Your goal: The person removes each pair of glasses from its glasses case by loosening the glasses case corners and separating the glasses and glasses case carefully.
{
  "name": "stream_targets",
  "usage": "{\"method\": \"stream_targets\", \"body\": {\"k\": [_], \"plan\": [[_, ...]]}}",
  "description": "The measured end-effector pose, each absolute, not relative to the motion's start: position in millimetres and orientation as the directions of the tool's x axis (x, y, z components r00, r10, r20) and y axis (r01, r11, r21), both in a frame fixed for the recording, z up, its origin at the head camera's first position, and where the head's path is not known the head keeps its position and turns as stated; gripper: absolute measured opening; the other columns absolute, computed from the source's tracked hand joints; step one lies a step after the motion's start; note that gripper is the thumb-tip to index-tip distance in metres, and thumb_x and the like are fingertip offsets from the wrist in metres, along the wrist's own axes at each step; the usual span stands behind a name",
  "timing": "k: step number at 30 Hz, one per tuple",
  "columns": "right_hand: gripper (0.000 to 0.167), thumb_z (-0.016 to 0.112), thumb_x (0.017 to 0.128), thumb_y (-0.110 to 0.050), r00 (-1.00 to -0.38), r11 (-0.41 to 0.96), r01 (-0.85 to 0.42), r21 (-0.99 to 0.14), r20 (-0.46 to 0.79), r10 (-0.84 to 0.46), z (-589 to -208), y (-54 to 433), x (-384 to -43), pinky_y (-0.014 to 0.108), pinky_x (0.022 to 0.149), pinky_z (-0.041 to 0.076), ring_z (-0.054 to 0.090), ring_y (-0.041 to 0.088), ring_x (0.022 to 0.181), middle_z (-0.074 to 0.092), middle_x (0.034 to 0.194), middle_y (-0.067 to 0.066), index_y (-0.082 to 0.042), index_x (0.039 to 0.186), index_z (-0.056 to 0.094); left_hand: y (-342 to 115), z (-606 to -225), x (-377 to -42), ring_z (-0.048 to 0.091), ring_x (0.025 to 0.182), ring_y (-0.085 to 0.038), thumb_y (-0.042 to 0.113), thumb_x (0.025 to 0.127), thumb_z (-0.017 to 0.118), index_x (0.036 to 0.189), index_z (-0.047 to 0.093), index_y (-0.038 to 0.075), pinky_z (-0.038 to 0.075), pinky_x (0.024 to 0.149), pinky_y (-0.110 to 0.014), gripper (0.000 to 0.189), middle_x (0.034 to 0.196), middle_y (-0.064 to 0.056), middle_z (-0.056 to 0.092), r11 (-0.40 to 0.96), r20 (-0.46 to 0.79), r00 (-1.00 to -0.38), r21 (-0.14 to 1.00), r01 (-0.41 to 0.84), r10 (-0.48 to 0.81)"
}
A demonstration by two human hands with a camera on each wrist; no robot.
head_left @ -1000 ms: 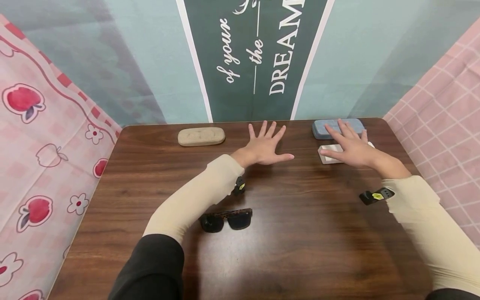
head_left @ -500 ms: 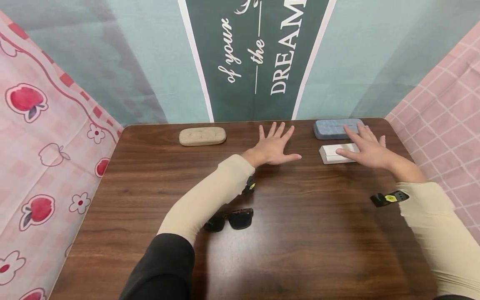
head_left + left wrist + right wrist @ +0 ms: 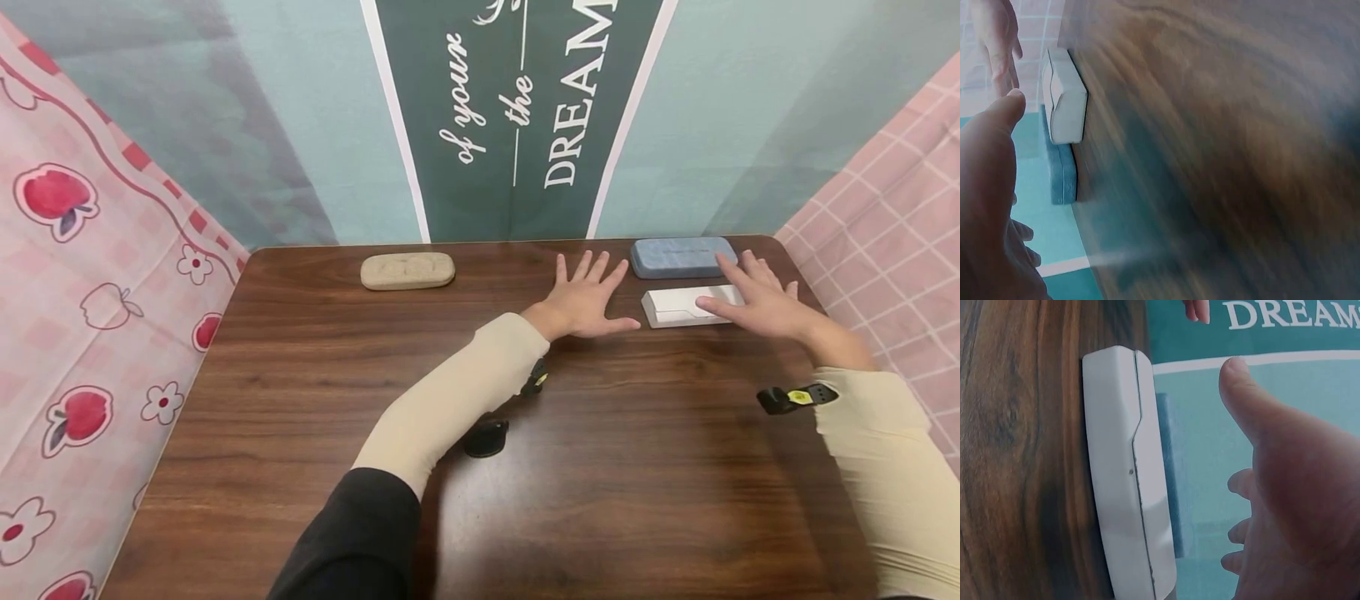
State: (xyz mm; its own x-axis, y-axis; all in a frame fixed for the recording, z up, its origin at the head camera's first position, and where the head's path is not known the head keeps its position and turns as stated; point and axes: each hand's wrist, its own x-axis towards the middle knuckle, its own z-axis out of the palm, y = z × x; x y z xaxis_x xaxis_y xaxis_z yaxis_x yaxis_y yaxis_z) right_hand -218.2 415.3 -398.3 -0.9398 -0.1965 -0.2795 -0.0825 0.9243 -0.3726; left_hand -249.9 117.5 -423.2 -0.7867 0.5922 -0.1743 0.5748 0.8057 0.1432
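Note:
A white glasses case (image 3: 671, 308), closed, lies near the far right of the table, with a blue glasses case (image 3: 678, 258) just behind it. My right hand (image 3: 768, 304) hovers over the white case's right end, fingers spread and holding nothing; in the right wrist view the thumb stands apart from the white case (image 3: 1119, 469). To the left of both cases is my left hand (image 3: 588, 300), fingers spread above the table, nothing in it. In the left wrist view the blue case (image 3: 1060, 169) shows beyond the left thumb. Sunglasses (image 3: 487, 439) lie partly hidden under the left forearm.
A beige glasses case (image 3: 407, 272) sits at the back left of the brown wooden table (image 3: 300, 400). A teal and dark green cloth (image 3: 510, 125) hangs behind the back edge. Pink patterned cloths border the left and right sides.
Both hands have moved to the right, the left one nearing the cases. More of the white and blue cases shows now, while the left forearm covers more of the sunglasses.

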Motion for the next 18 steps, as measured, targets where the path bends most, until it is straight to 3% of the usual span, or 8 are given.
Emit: {"method": "stream_targets", "body": {"k": [12,18], "plan": [[0.096,0.043,0.102,-0.06,-0.94,0.917,-0.045,-0.396,-0.295,-0.173,-405.8,428.9,-216.3,0.084,0.099,-0.011,-0.023,0.058,0.142,-0.027,0.155,0.037,-0.005,0.159,-0.012,139.8,-428.2,-241.1,-0.005,0.157,-0.023,0.082,0.092,0.034,0.164,-0.008,0.03,0.001,0.122,-0.059,0.098,0.171,-0.001,-0.005,0.806,-0.204,-0.78,0.139,0.575,0.592],[0.096,0.044,0.103,-0.056,-0.936,0.9,-0.041,-0.435,-0.298,-0.187,-410.0,435.6,-216.1,0.082,0.104,-0.005,-0.022,0.057,0.143,-0.025,0.155,0.039,-0.001,0.158,-0.013,146.2,-432.3,-237.3,-0.004,0.157,-0.022,0.077,0.094,0.041,0.165,-0.004,0.027,0.004,0.123,-0.056,0.098,0.171,-0.002,-0.003,0.781,-0.182,-0.76,0.137,0.609,0.624]]}}
